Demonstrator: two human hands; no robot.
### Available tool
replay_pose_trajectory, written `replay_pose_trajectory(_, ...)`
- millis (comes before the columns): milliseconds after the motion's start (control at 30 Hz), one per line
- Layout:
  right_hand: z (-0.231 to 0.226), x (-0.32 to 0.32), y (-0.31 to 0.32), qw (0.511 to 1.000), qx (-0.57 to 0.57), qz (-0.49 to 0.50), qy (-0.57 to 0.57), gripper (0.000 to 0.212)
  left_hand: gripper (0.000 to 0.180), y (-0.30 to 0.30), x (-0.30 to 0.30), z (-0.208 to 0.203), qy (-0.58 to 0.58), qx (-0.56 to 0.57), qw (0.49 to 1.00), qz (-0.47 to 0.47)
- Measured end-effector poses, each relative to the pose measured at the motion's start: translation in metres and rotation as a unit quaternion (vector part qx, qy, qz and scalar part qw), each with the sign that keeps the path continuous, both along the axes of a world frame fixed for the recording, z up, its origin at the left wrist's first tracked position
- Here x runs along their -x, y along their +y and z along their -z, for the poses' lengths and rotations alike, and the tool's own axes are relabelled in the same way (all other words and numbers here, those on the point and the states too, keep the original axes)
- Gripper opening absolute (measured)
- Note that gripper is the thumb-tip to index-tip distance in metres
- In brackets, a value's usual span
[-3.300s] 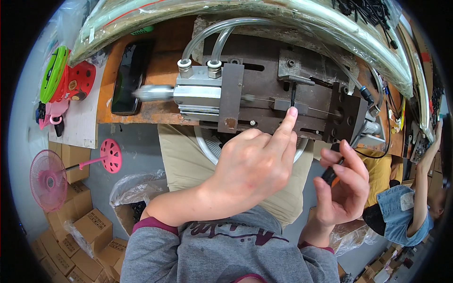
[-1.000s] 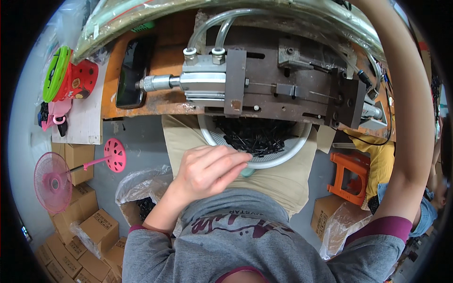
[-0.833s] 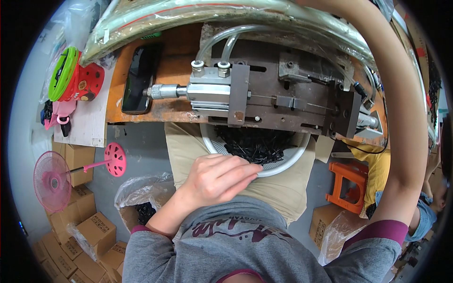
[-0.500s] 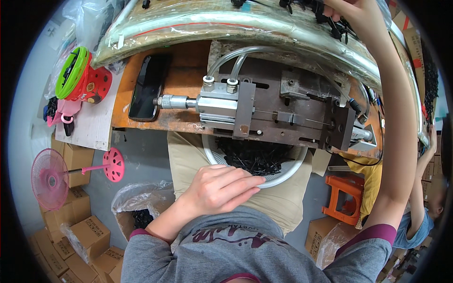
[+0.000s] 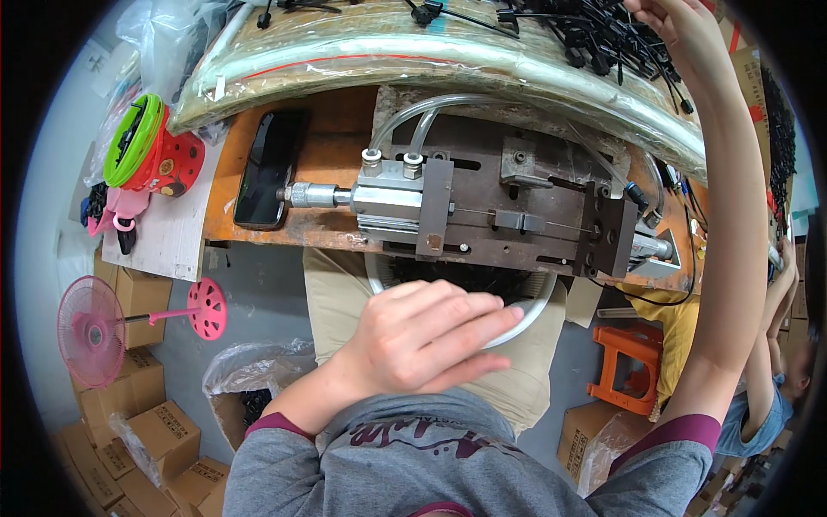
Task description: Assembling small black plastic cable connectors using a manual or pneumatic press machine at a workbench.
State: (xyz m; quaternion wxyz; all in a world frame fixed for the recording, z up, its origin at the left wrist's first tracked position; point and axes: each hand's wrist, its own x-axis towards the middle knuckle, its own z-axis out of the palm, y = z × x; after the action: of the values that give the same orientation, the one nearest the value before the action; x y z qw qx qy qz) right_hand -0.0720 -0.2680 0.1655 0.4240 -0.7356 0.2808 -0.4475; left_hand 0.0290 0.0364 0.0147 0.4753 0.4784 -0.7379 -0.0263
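Observation:
Over the near rim of a white basket, my left hand hangs with its fingers stretched out and nothing visible in them. Dark pieces in the basket are mostly hidden behind that hand and under the bench fixture. My right arm reaches far up to the top right, where my right hand is at a pile of black plastic pieces with blocky heads and thin tails. Its fingertips are cut off by the picture's edge. Between the hands sits a metal fixture with a pneumatic cylinder, clear hoses and a thin rod.
A phone lies on the orange bench, left of the cylinder. A red and green bucket stands further left. On the floor are a pink fan, cartons and an orange stool. Another person is at the far right.
My left hand has moved slightly right and now covers more of the basket. My right hand has shifted to the right and up, uncovering more of the black pile. The view has tilted slightly.

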Motion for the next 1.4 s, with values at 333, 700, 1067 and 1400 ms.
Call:
replay_pose_trajectory(333, 0.027, 0.063, 0.037, 0.969, -0.136, -0.204, 0.01, 0.023, 0.051, -0.028, -0.021, -0.037, 0.185, -0.005, 0.98, -0.078)
replay_pose_trajectory(700, 0.088, 0.1, 0.141, 0.897, -0.381, -0.225, 0.003, 0.02, 0.036, -0.014, -0.003, -0.027, 0.226, -0.124, 0.964, 0.072)
replay_pose_trajectory(1067, 0.095, 0.132, 0.131, 0.927, -0.343, -0.138, -0.065, 0.016, 0.034, -0.014, 0.009, 0.0, 0.108, -0.08, 0.991, -0.022)
replay_pose_trajectory(1400, 0.101, 0.136, 0.149, 0.931, -0.335, -0.123, -0.073, 0.018, 0.025, -0.033, 0.032, 0.013, -0.144, -0.071, 0.977, -0.14)
